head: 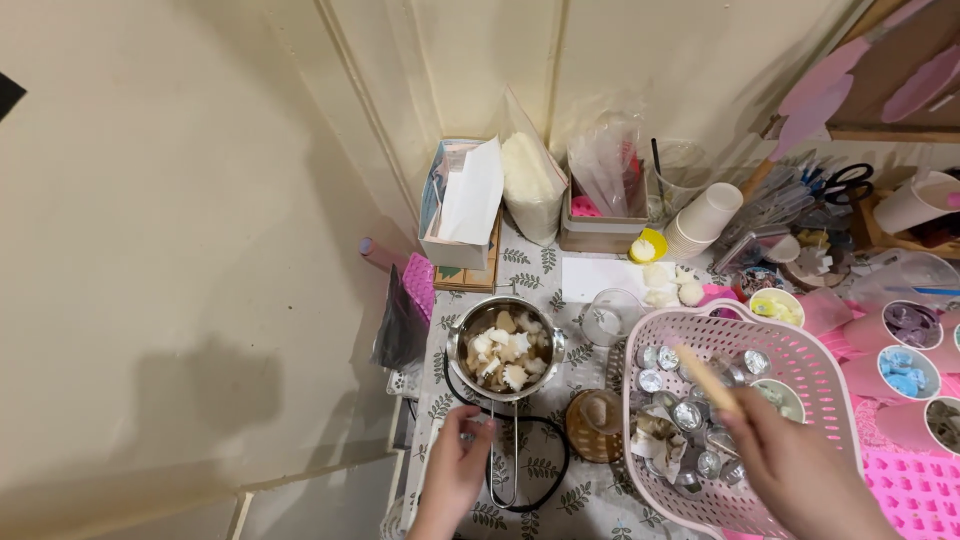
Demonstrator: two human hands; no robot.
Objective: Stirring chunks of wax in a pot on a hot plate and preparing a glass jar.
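Head view, looking down: biggest under my right hand is the pink plastic basket of small foil cups; that hand is closed around a wooden stick whose tip points up and away over the cups. Just ahead of my left hand stands the steel melting pot, filled with pale wax chunks; its long wire handle runs back beside my loosely curled fingers, which touch it near the black cord. I judge a firmer hold on the handle would steady the pot. Between my hands sits a small amber jar, close enough to knock. Beyond it, a clear glass.
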